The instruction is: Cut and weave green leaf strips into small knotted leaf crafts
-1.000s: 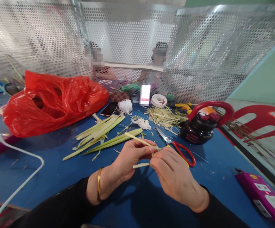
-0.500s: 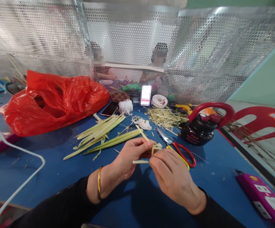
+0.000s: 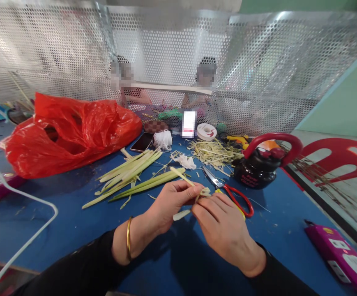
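Note:
Between my hands are pale green-yellow leaf strips point(image 3: 181, 176), folded together at the fingertips. My left hand point(image 3: 173, 203) pinches them between thumb and fingers, with one strip end pointing up and away. My right hand point(image 3: 224, 226) is closed on the same strips from the right, its fingertips partly hidden. A pale strip end point(image 3: 181, 214) sticks out to the left below the fingers. Red-and-yellow-handled scissors point(image 3: 238, 199) lie just beyond my right hand, blades slightly apart. Past my left hand rest long green leaf stalks point(image 3: 150, 184) and a bundle of paler ones point(image 3: 129, 168).
A red plastic bag point(image 3: 73, 135) fills the back left. Trimmed scraps point(image 3: 217, 153), a white ribbon roll point(image 3: 206, 132) and a phone point(image 3: 142, 142) lie at the back. A black pot point(image 3: 255, 170) and purple power strip point(image 3: 338, 255) stand right; a white cable point(image 3: 27, 197) crosses left.
The upper strip end has swung to the left and lower. The strip end below the fingers has turned, now showing its broader side and tilting down. Both hands keep their grip.

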